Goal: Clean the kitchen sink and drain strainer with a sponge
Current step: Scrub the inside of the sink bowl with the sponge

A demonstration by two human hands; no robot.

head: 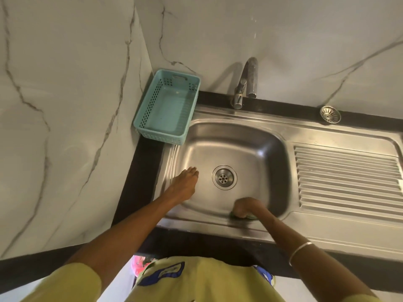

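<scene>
The right hand (243, 207) is curled over a green sponge (236, 214) and presses it against the near inner wall of the stainless steel sink basin (250, 149), just below the front rim; only a thin dark-green edge of the sponge shows under the knuckles, with a paler patch beside it that is too blurred to make out; a thin silver bangle (299, 251) circles the right forearm. The left hand (184, 182) lies flat with fingers straight and together, palm down on the left slope of the basin, fingertips pointing away from the person; it holds nothing, and the two hands are well apart, with the drain between them.

The round metal drain fitting (224, 177) sits in the middle of the basin floor, a ring of small holes around its centre; the basin's steel is dull and streaked with soft reflections. The loose round metal drain strainer (330, 114), slotted around a central knob, rests on the back ledge of the sink, well to the right of the basin; before it lies the ribbed steel draining board (346, 177).

A chrome tap with a curved spout (245, 83) stands behind the basin; a teal perforated plastic basket (166, 110) sits at the back left corner, its near edge overhanging the sink rim. White marble-veined wall panels (65, 105) rise behind a black countertop (139, 171). The person's yellow-green garment (196, 284) carries blue patches; any writing on them is unreadable.
</scene>
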